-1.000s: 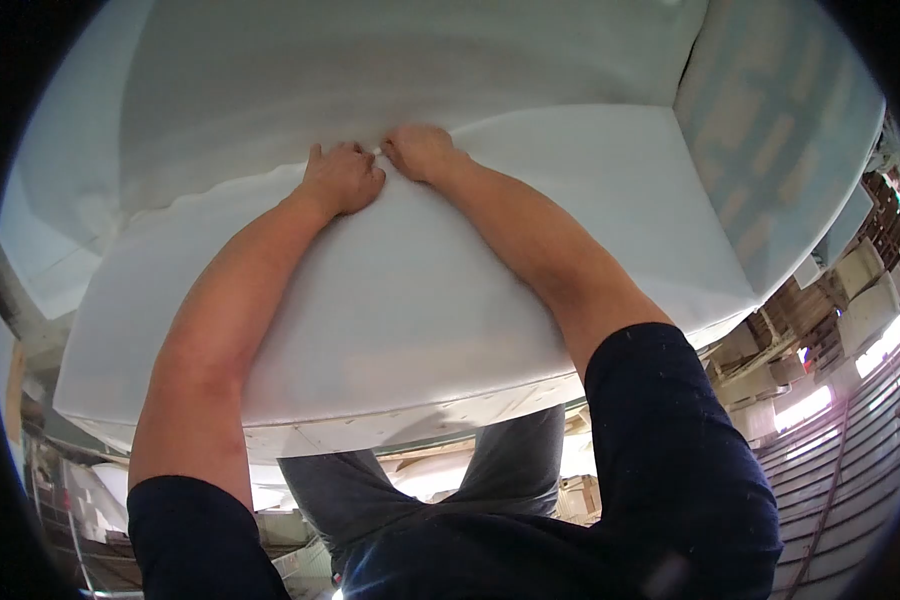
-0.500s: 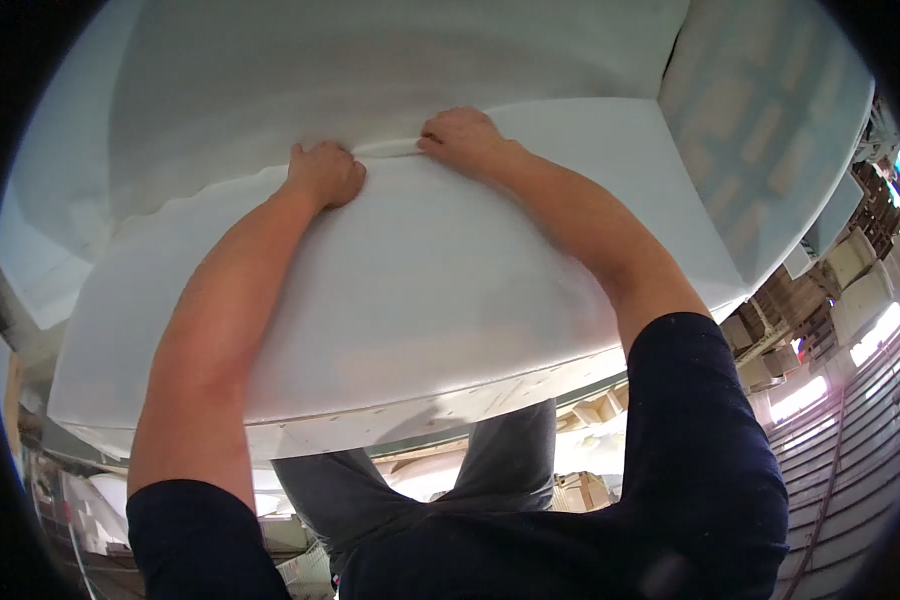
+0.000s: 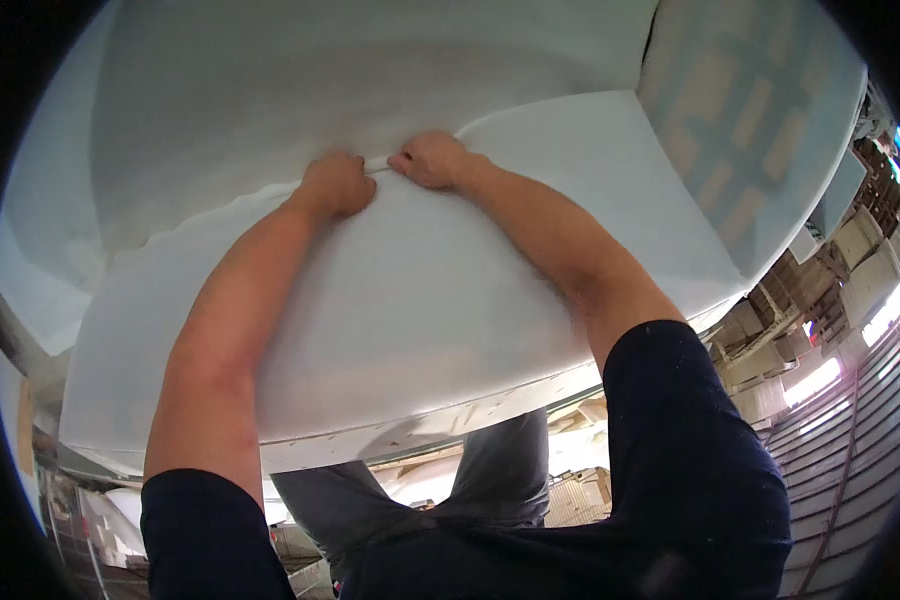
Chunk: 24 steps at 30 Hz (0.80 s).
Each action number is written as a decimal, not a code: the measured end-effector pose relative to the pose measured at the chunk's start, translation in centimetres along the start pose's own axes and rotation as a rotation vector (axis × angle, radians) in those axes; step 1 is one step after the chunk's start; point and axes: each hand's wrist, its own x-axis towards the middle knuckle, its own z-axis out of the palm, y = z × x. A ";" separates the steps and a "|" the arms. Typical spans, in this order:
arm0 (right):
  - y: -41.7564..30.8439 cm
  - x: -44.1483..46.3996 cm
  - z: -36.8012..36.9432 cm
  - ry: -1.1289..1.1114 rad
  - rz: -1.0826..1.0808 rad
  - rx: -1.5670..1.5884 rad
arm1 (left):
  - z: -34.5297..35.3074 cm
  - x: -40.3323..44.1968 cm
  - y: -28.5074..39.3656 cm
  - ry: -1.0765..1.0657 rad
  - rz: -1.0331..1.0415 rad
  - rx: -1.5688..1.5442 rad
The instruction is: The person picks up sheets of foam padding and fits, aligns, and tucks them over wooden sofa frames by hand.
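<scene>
A large white padding sheet [image 3: 420, 290] covers the seat of what looks like a sofa frame. Its back edge runs wavy along the crease below the grey-white backrest [image 3: 300, 80]. My left hand [image 3: 338, 184] is closed on that edge left of centre, knuckles up. Just to its right, my right hand [image 3: 432, 160] pinches the same edge between thumb and fingers. A short raised fold of the sheet shows between both hands. The fingertips of my left hand are hidden.
To the right stands a side panel [image 3: 750, 130] with a strip pattern showing through its covering. A pale side panel [image 3: 45, 220] rises on the left. The wooden front rail [image 3: 440, 422] lies close to my legs. Stacked wooden pieces [image 3: 840, 255] fill the far right.
My right hand has moved left and slightly down, closer to my left hand. The left hand stays closed on the edge, shifted slightly right. The camera view has shifted a little.
</scene>
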 end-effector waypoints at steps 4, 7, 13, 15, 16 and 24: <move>-0.3 0.0 1.3 -0.074 0.026 0.063 | 2.9 -0.5 -0.3 0.245 0.118 -0.088; -0.4 0.9 0.3 -0.074 0.092 -0.050 | 2.1 1.2 -0.1 0.184 0.189 -0.140; -2.6 2.4 0.5 -0.002 0.259 -0.077 | 1.2 2.8 1.9 -0.044 0.069 0.152; -2.9 2.2 1.5 0.028 0.271 -0.078 | 2.7 1.8 2.3 0.148 0.047 0.146; -2.7 2.2 1.5 0.040 0.269 -0.078 | 3.2 1.8 2.3 0.189 0.040 0.141; 2.8 -2.2 -1.0 0.310 -0.223 -0.358 | -0.4 1.2 3.5 0.113 0.163 -0.065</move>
